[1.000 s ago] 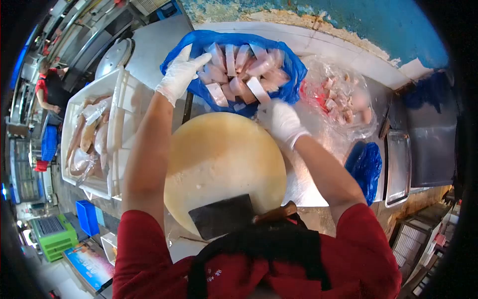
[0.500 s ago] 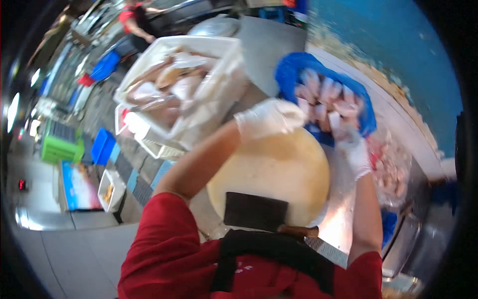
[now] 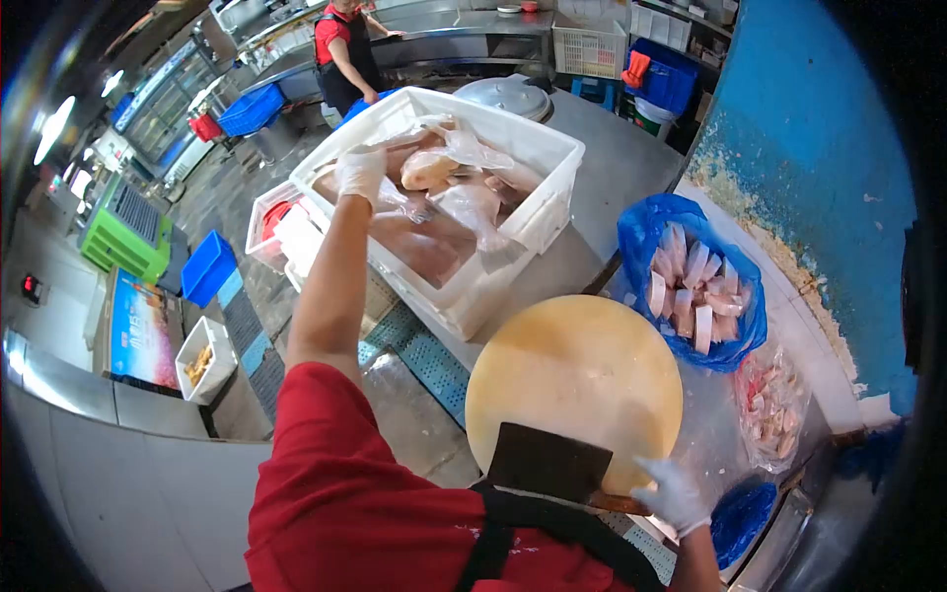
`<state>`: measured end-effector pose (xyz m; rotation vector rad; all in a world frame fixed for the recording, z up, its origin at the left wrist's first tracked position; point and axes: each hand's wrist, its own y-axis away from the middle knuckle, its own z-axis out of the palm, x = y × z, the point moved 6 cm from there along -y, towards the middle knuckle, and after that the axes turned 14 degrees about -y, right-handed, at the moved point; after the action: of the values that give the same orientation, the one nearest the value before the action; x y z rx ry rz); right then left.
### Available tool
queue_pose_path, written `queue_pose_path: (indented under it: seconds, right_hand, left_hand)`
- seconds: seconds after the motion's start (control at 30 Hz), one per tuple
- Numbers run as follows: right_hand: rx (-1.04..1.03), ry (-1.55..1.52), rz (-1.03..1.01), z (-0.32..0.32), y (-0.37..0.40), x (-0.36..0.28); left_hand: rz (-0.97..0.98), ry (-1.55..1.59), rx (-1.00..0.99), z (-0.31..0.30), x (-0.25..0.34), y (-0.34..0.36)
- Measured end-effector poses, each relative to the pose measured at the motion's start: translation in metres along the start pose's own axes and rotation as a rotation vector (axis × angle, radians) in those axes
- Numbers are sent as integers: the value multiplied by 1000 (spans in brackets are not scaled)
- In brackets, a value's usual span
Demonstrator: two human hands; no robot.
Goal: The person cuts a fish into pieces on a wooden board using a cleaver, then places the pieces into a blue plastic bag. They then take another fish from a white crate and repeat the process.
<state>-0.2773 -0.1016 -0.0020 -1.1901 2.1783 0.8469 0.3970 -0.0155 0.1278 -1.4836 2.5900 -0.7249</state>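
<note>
My left hand (image 3: 361, 175), in a whitish glove, reaches into a white plastic bin (image 3: 575, 170) and touches the pale, skinned-looking fish (image 3: 472, 209) at its left side. Its fingers are mostly hidden, so its grip does not show. Gloved too, my right hand (image 3: 674, 496) hovers near the handle of a dark cleaver (image 3: 548, 461), fingers apart and holding nothing. The cleaver lies flat on the near part of a round yellowish chopping block (image 3: 572, 365). Right of the block, a blue bag-lined container (image 3: 639, 229) holds cut fish chunks (image 3: 702, 296).
A clear bag of pinkish pieces (image 3: 772, 414) lies by the wall at right. Behind the bin are a round metal lid (image 3: 505, 97) and a person (image 3: 345, 49) in a dark apron. Blue crates (image 3: 209, 268) and a white tub (image 3: 207, 360) stand at left.
My left hand has moved from above the block leftward into the bin. My right hand has left the fish chunks and come down beside the cleaver handle. The view has shifted.
</note>
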Motion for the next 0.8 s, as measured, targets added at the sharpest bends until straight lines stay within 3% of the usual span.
queue_pose_path:
  seconds: [0.03,0.07,0.1,0.2,0.27,0.37,0.57,0.67,0.8]
  right_hand:
    - [12,8,9,8,8,-8]
    - [-4,-2,68,18,14,-16]
    - [-23,-14,132,27,17,-23]
    - [-40,174,239,48,12,-47]
    - [-30,230,265,61,3,-56]
    - [-11,304,305,76,-10,-59]
    - [-73,308,324,77,-23,-60]
    - [-161,285,390,78,-26,-58]
    - [-219,282,452,78,-36,-62]
  left_hand:
    - [32,-287,15,7,-18,-18]
    - [-70,-87,61,9,-33,-23]
    - [-104,-82,-14,25,-47,-40]
    - [-21,-142,-54,71,-64,-77]
    - [49,-337,-218,84,-58,-86]
    - [131,-509,-287,114,-74,-103]
    - [185,-496,-593,109,-66,-116]
    - [29,-296,-604,108,-87,-115]
    - [87,-331,-486,88,-84,-100]
